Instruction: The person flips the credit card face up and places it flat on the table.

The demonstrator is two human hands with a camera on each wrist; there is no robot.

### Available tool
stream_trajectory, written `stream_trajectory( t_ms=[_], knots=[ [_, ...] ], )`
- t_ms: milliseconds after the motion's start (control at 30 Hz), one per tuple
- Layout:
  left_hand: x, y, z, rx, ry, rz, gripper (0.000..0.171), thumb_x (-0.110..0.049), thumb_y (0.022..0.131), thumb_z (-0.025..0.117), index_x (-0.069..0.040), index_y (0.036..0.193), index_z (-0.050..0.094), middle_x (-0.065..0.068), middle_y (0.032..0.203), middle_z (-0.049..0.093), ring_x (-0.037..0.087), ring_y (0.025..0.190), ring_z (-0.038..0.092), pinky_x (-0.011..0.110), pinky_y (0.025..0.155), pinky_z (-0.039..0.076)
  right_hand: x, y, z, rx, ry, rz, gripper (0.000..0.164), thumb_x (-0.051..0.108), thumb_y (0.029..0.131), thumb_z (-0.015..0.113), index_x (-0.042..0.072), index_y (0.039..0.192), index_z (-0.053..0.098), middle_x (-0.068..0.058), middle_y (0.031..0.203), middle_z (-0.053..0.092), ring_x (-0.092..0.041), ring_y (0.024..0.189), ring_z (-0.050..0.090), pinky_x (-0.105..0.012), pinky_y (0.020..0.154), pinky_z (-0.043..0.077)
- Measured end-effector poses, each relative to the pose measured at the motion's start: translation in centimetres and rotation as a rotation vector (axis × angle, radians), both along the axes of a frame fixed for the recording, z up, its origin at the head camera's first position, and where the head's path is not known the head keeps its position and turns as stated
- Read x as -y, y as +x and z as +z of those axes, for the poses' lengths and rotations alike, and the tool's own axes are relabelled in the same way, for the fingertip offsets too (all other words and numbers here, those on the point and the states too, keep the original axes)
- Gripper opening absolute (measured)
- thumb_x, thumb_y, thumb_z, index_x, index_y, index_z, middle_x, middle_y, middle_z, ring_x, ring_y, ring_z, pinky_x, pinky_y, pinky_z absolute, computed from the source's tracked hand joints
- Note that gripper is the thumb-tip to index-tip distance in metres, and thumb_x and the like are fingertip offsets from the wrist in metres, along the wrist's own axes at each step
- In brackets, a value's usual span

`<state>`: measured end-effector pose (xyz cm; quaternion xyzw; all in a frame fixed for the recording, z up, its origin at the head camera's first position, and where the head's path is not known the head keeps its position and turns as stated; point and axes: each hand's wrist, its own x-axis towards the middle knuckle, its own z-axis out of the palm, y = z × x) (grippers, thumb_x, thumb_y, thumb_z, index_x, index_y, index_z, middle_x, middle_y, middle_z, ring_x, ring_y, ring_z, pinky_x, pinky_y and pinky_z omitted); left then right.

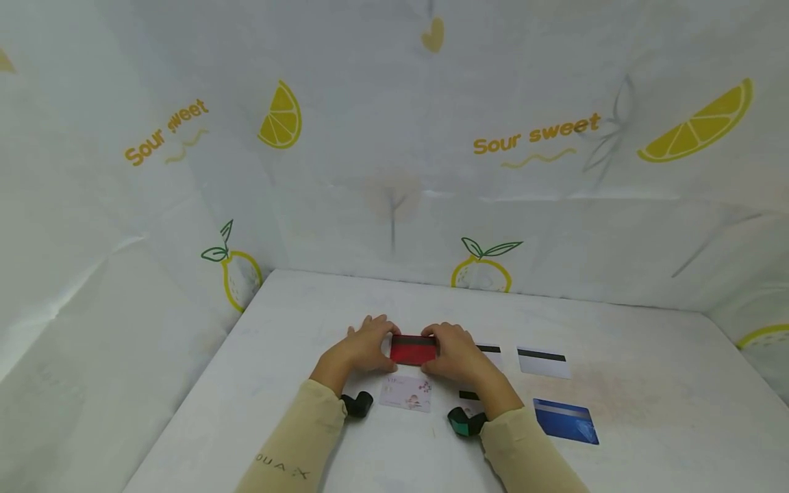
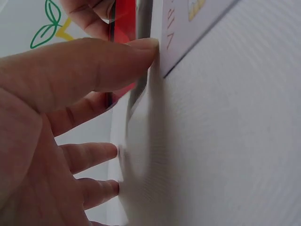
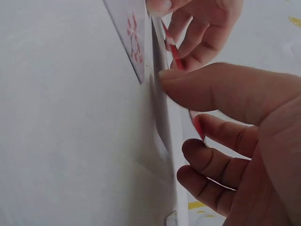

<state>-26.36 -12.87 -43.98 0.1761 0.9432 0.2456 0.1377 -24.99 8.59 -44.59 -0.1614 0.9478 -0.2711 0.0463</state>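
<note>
White table (image 1: 240,390) against pale walls (image 1: 370,116) with lemon prints (image 1: 281,122)

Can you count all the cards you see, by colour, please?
Red card: 1
Blue card: 1
Pale VIP card: 1
Pale cards with a black stripe, two partly hidden: 3
Total: 6

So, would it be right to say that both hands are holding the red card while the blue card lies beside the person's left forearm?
Not quite: the blue card lies beside the right forearm, as the head view shows. The left hand and right hand are indeed holding the red card.
</note>
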Motion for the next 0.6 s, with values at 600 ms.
stream_trajectory(
  t_ms=[600],
  knots=[
    [0.69,-0.21,0.31,-0.065,0.108,-0.033,0.051,-0.022,0.074,0.083,-0.019,0.119,0.059,0.013,0.156,0.034,0.030,0.147,0.027,0.066,0.112,0.024,-0.01,-0.09,0.42,-0.027,-0.020,-0.005,0.054,0.021,0.074,0.080,0.012,0.123,0.060,-0.001,0.104,0.059,-0.020,0.099,0.050,-0.042,0.094,0.039]
  ],
)
